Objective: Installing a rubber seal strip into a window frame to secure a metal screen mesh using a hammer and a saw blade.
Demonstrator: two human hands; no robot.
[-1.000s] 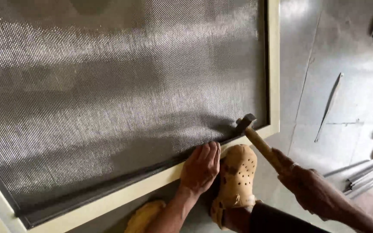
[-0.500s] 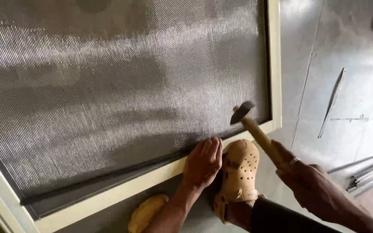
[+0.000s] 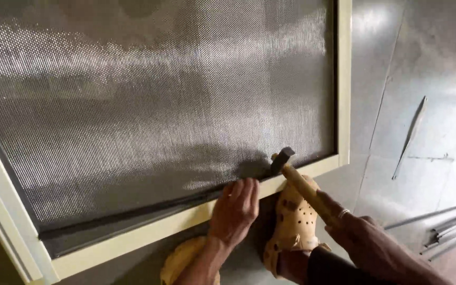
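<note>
- Left hand (image 3: 236, 208) lay flat, fingers together, pressing the cream frame (image 3: 149, 232) at lower centre, beside woven metal mesh (image 3: 159, 95).
- Right hand (image 3: 370, 240) gripped a wooden-handled hammer (image 3: 296, 177).

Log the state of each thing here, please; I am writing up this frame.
Hammer: gripped by right hand, head down at the frame's lower rail.
Left hand: fingers pressed flat on the rail.
Mesh: lying in the frame, taut.
Clogs: worn, beside the rail.
</note>
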